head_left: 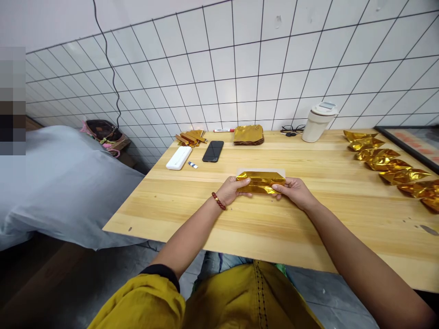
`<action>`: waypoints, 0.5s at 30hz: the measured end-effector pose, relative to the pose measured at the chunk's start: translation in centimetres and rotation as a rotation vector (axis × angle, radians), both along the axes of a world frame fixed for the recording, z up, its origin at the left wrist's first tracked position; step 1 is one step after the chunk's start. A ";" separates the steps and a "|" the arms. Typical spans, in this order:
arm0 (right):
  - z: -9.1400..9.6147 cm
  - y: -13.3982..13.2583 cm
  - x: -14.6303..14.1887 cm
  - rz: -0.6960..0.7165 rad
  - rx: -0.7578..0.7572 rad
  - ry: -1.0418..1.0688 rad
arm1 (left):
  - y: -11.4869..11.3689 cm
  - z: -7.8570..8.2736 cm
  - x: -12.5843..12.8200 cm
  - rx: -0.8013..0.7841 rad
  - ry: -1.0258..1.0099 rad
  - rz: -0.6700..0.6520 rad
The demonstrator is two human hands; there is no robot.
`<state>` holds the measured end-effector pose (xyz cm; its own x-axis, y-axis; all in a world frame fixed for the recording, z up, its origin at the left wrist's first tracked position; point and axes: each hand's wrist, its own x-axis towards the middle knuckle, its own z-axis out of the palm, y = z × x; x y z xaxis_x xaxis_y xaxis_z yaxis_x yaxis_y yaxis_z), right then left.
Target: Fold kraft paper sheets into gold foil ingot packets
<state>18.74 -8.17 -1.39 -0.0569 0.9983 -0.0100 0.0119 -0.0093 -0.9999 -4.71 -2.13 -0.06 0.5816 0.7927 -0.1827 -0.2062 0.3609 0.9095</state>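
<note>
Between my two hands is a sheet of gold foil paper (261, 177), folded into a long band with slanted upper corners and a pale strip along its far edge. My left hand (235, 188) grips its left end, thumb on top and fingers underneath. At the right end, my right hand (291, 189) pinches it the same way, thumb pressed on the foil. The paper is held over the middle of the wooden table (192, 205). Most of my fingertips are hidden beneath it.
Toward the wall stand a stack of gold foil sheets (248, 135), a phone (213, 151), a white power bank (179, 158), folded gold strips (190, 137), a marker (224, 130), glasses (292, 130) and a white cup (318, 122). Several folded gold foil pieces (386, 163) line the right side, beside a black frame (408, 148).
</note>
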 end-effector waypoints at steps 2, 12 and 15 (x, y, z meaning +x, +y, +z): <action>0.0 0.0 0.0 -0.006 -0.009 -0.001 | 0.2 0.0 -0.1 -0.021 0.002 -0.008; 3.1 -0.7 -0.6 -0.617 0.229 0.085 | 0.7 -0.6 0.2 -0.032 -0.123 0.011; 5.2 -3.6 -1.3 -0.406 0.352 0.014 | 0.9 -0.7 0.3 -0.030 -0.143 0.006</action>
<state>17.47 -11.78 3.78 0.3362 0.8829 0.3278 0.0641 0.3258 -0.9433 -4.44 -1.28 -0.74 0.5985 0.7918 -0.1219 -0.3351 0.3857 0.8596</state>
